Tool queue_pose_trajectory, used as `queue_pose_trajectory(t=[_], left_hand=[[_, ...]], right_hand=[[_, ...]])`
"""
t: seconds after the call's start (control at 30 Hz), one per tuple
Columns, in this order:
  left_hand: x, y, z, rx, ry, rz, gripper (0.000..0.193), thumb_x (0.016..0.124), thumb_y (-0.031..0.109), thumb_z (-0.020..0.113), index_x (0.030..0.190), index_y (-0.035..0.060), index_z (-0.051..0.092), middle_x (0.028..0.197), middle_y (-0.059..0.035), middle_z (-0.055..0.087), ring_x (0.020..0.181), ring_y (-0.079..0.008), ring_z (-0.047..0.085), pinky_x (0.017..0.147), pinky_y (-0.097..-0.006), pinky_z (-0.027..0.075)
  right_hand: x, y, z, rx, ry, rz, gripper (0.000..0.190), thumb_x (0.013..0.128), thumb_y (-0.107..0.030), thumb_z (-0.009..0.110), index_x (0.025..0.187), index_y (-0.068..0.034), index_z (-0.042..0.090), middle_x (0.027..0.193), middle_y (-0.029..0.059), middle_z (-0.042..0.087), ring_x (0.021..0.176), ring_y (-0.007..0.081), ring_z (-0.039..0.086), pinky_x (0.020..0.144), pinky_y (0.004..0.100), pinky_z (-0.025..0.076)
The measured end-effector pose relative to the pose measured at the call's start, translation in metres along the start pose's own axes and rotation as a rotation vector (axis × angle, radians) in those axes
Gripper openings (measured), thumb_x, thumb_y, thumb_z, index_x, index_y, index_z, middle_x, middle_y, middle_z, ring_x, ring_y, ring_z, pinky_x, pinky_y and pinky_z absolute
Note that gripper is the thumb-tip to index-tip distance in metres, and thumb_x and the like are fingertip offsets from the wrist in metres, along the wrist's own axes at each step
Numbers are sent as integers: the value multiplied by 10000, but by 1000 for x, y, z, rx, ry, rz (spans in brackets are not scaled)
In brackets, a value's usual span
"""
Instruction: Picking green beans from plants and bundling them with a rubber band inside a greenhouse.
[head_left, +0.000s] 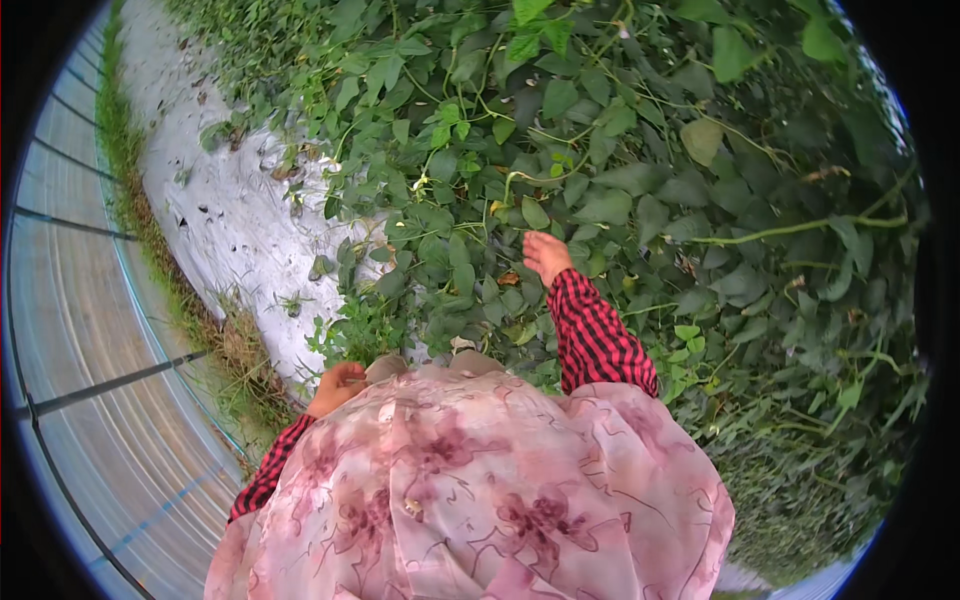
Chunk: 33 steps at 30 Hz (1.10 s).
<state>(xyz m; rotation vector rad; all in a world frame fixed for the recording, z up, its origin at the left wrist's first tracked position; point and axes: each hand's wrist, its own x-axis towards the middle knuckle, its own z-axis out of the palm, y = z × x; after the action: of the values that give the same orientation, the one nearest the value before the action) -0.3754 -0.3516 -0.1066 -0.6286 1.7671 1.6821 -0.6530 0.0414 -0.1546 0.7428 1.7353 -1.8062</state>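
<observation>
My right hand (547, 256) reaches out over dense green leafy vines (450, 262), its fingers pointing left beside the foliage; no held object shows in it. A small pointed leaf (535, 214) lies just above its fingertips, and a brown withered leaf (508, 278) is below them. At the lower left, my left hand (339, 386) is low beside my body, fingers curled near the edge of the pink floral garment (465, 480); whether it holds anything cannot be seen. Both arms wear red and black checked sleeves.
Pale ground sheeting (240, 202) with soil and dry leaves on it runs along the left. Beyond it are a strip of grass (240, 360) and a translucent plastic wall (75, 300) with dark bars. Long stems, one thick green stem (795, 229) among them, cross the vines at right.
</observation>
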Motion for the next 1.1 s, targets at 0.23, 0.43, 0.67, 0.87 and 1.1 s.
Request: queue_pose_trajectory(t=[0.23,0.43,0.67,0.87,1.1], left_hand=[[-64,-77,11,-423,222,-161,338,739,50,645,1039,-35,515,931,-86,589,817,-144,592,744,-258,479],[-69,-82,24,-533,291,-281,321,733,32,650,1026,-25,529,931,-77,585,823,-137,593,742,-256,476],[-44,-48,-4,-522,239,-201,325,731,52,644,1030,-5,532,935,-53,594,862,-137,578,810,-268,455],[-29,-34,-30,-512,189,-145,290,740,37,623,1012,3,526,942,-52,584,896,-137,560,820,-269,443],[-23,-36,-58,-473,110,-179,295,744,4,595,1027,12,514,965,-56,571,911,-138,551,833,-274,442]], right_hand=[[165,-32,38,244,250,288,813,795,-549,505,1399,-129,157,1429,154,206,1319,310,174,1033,508,180],[209,-35,82,240,240,213,771,787,-627,429,1393,-219,181,1466,129,59,1337,348,76,1057,528,42],[187,-22,57,483,351,-38,333,909,-262,389,1185,-84,449,1202,35,500,1123,180,478,964,342,318],[129,-23,26,399,176,-90,270,901,-241,423,1041,-22,494,861,58,535,855,234,539,851,371,414],[83,-29,46,272,168,-20,265,897,-195,396,1048,6,482,895,98,552,869,255,541,819,393,431]])
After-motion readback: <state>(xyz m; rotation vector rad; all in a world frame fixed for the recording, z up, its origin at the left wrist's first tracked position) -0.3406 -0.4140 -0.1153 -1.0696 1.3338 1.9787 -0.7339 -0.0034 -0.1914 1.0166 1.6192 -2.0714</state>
